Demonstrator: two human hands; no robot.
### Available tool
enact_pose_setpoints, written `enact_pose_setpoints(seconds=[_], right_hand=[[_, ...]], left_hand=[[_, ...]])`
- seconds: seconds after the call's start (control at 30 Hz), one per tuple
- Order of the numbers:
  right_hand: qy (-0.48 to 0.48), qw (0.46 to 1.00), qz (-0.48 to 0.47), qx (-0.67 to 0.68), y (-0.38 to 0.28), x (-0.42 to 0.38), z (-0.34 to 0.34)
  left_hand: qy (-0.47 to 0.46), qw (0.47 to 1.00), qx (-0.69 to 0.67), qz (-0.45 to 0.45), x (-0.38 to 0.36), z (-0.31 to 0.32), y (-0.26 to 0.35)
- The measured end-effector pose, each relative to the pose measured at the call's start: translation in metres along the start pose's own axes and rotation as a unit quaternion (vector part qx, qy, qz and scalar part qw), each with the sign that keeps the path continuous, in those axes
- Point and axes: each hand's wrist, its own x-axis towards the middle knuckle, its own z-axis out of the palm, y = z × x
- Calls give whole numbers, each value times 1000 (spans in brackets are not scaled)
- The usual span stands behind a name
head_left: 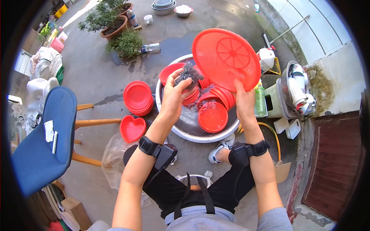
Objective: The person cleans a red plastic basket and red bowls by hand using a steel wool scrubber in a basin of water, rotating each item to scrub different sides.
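My left hand [174, 94] grips a dark metallic mesh scrubber [189, 76] between thumb and fingers, above a large round basin. In my right hand [245, 101] is a red perforated basket [227, 57], held by its lower right rim and raised over the basin's back right side. The basin [185, 135] holds water and several red bowls and plates. One round red plate [213, 116] lies at the front of that pile. The scrubber and the basket are apart.
Stacked red bowls [137, 96] and a red heart-shaped dish [133, 128] sit left of the basin. A blue chair [48, 142] stands farther left. At right are a green bottle [260, 101], a loaded metal bowl [287, 92] and a yellow hose [276, 139]. Potted plants [115, 29] stand behind.
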Motion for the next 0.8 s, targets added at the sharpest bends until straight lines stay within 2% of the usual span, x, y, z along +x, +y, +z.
enact_pose_setpoints(seconds=[0.07, 0.17, 0.33, 0.47, 0.63, 0.8], right_hand=[[-9, 1000, 5, -3, 0, -2, 3], [-10, 999, -46, -27, -4, -6, 8], [-26, 1000, 9, 15, -10, -5, 10], [-7, 999, 39, 13, -14, -7, 10], [7, 1000, -10, -12, -11, -7, 10], [15, 1000, -5, 2, -11, -7, 11]], left_hand=[[-12, 999, -32, -30, 1, 0, -1], [-41, 997, -54, -38, 1, 1, -2], [-102, 988, -105, -50, 5, -5, -3], [-70, 996, -34, -38, 1, 1, -3], [-28, 997, 10, -71, -3, 3, -5], [-21, 996, 39, -80, -1, -2, -9]])
